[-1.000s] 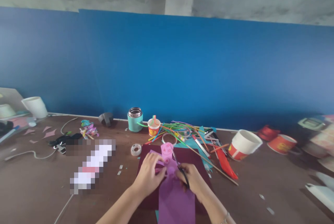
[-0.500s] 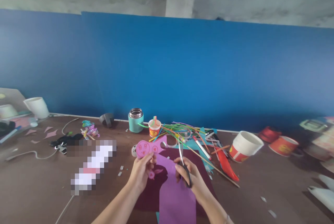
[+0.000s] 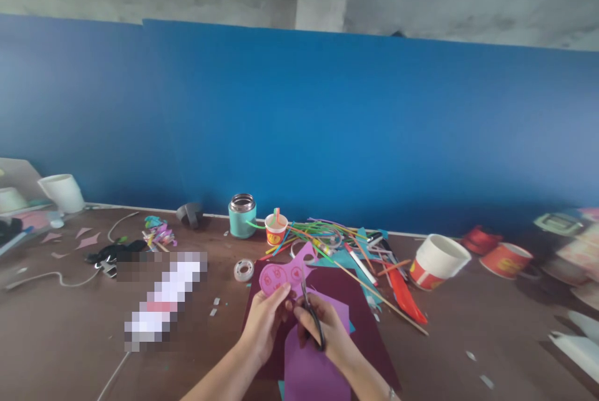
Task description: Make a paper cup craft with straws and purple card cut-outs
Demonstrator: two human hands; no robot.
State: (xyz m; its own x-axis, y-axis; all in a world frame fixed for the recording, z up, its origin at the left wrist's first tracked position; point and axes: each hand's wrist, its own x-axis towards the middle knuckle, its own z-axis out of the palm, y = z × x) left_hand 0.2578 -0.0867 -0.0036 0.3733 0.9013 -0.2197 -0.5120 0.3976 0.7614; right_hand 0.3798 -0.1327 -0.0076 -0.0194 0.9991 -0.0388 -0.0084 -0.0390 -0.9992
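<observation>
My left hand (image 3: 265, 325) pinches a pink paper cut-out (image 3: 281, 275) with a drawn face, held up over the table. My right hand (image 3: 327, 329) grips black-handled scissors (image 3: 309, 309), blades pointing up at the cut-out's lower edge. Under both hands lies a purple paper sheet (image 3: 316, 367) on a dark maroon sheet (image 3: 365, 326). Whether the blades are apart I cannot make out.
A brown table (image 3: 70, 338) carries a tape roll (image 3: 244, 269), a teal jar (image 3: 242, 215), a small red cup (image 3: 276, 229), a heap of coloured straws (image 3: 327, 232), a red-and-white paper bucket (image 3: 438, 259), cables and paper scraps. A blue wall stands behind.
The pink cut-out has been turned and lowered toward the scissors. My right hand moved left, bringing the blades to the cut-out's edge.
</observation>
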